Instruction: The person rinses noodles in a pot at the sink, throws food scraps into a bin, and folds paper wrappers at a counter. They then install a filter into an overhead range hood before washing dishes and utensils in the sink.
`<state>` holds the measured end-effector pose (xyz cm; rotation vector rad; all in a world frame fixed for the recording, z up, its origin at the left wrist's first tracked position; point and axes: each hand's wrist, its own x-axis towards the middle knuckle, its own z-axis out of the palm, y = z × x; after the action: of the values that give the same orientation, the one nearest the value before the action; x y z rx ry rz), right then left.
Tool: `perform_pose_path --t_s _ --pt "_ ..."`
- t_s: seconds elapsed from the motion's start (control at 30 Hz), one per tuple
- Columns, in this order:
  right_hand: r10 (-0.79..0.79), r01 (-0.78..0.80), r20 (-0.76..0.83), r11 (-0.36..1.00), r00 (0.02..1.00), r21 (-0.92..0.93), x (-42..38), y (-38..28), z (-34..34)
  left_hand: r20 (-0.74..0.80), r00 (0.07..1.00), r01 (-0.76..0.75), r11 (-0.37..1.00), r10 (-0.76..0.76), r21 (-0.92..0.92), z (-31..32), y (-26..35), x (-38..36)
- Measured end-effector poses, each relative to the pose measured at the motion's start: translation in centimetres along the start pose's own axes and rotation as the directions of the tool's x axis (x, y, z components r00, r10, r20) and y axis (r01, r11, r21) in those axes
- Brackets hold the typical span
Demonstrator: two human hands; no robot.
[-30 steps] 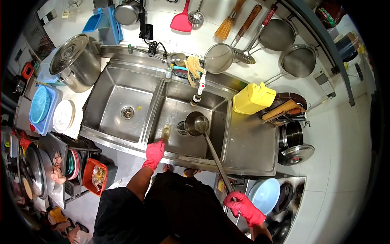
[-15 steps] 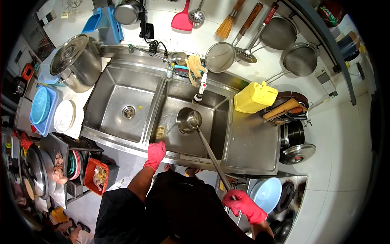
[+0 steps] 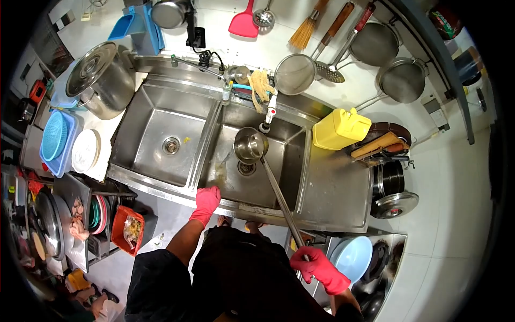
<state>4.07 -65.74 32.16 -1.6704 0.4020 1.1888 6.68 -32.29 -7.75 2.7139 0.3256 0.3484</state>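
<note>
My right hand (image 3: 321, 269), in a pink rubber glove, is wrapped round the end of a long metal handle. The handle belongs to a steel ladle (image 3: 250, 146), whose round bowl hangs over the right basin (image 3: 230, 177), partly covering the view of its drain. My left hand (image 3: 207, 203), gloved in pink too, rests closed at the front rim of the sink; whatever it may grip is hidden. A faucet with a white and red spout (image 3: 272, 108) points down into the right basin. A pale wet patch shows on the basin floor, left of the drain.
Left of the right basin is another basin (image 3: 161, 134). A large steel pot (image 3: 102, 86) stands at the back left. On the right are a yellow jug (image 3: 341, 129), a wooden board (image 3: 379, 145) and a light blue bowl (image 3: 354, 256). Strainers (image 3: 296, 74) hang on the wall.
The ladle has shifted up and slightly forward in the right basin, and the drain now shows beside it. My right hand moved slightly left and up; the left hand stays at the rim.
</note>
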Motion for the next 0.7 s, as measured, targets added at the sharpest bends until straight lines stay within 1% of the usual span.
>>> perform_pose_path --t_s 0.03,0.1,0.13,0.17,0.2,0.23,0.27,0.3,0.33,0.37,0.4,0.47,0.5,0.53,0.63,0.67,0.7 --pt "-0.013 0.013 0.014 1.000 1.000 0.005 0.1 0.3 -0.3 0.014 1.000 0.017 1.000 -0.017 -0.002 0.4 0.0 0.0" --pt "-0.042 0.041 0.041 0.999 0.998 0.016 0.1 1.5 -1.6 0.126 0.988 0.086 0.995 -0.092 0.053 1.3 -0.1 0.6" --pt "-0.069 0.061 0.073 0.993 0.995 0.106 0.1 2.1 -2.2 0.178 0.975 0.118 0.989 -0.132 0.085 1.7 -0.2 1.1" --pt "-0.099 0.078 0.102 0.978 0.990 0.195 -0.1 2.9 -2.9 0.303 0.932 0.185 0.980 -0.198 0.072 1.5 -0.1 2.0" --pt "-0.131 0.091 0.127 0.955 0.983 0.284 -0.2 3.5 -3.4 0.364 0.904 0.212 0.974 -0.225 0.076 1.2 0.0 2.8" --pt "-0.060 0.026 0.100 0.950 0.993 0.312 -0.5 3.8 -3.7 0.422 0.872 0.238 0.968 -0.250 0.081 1.5 -0.1 3.5" --pt "-0.052 0.016 0.091 0.931 0.994 0.363 -0.8 4.2 -4.0 0.477 0.835 0.264 0.960 -0.273 0.088 1.9 -0.2 4.5" --pt "-0.045 0.007 0.082 0.910 0.996 0.414 -1.0 4.7 -4.4 0.567 0.747 0.344 0.931 -0.348 0.120 2.9 -0.3 6.0" --pt "-0.034 -0.003 0.073 0.886 0.997 0.464 -1.2 5.2 -4.5 0.561 0.736 0.371 0.919 -0.379 0.133 4.8 -0.7 6.6" --pt "-0.033 0.050 -0.043 0.872 0.999 0.488 -1.5 5.5 -4.0 0.557 0.723 0.399 0.905 -0.409 0.147 7.2 -1.2 7.0" --pt "-0.024 0.047 -0.055 0.872 0.998 0.487 -1.5 6.3 -4.1 0.551 0.711 0.425 0.891 -0.437 0.159 9.2 -1.6 7.4" --pt "-0.003 0.042 -0.080 0.874 0.997 0.484 -1.7 8.1 -4.8 0.509 0.775 0.339 0.926 -0.375 0.166 12.2 -1.8 8.2" --pt "0.011 0.022 -0.062 0.864 0.998 0.503 -1.6 8.9 -5.0 0.487 0.804 0.295 0.940 -0.340 0.169 13.7 -1.8 8.6" --pt "0.037 0.019 -0.087 0.826 0.996 0.563 -1.9 8.7 -4.6 0.465 0.832 0.252 0.953 -0.303 0.171 15.3 -1.8 9.0" --pt "0.096 -0.043 -0.046 0.761 0.994 0.647 -2.7 6.7 -4.5 0.401 0.896 0.127 0.975 -0.191 0.180 19.8 -0.9 10.3" --pt "0.096 -0.030 -0.072 0.777 0.993 0.628 -2.6 6.4 -4.5 0.579 0.782 0.281 0.960 -0.231 0.005 19.6 0.8 14.1" --pt "0.098 -0.018 -0.096 0.791 0.991 0.611 -2.5 6.3 -4.4 0.520 0.835 0.135 0.983 -0.182 0.127 19.7 1.4 14.1"
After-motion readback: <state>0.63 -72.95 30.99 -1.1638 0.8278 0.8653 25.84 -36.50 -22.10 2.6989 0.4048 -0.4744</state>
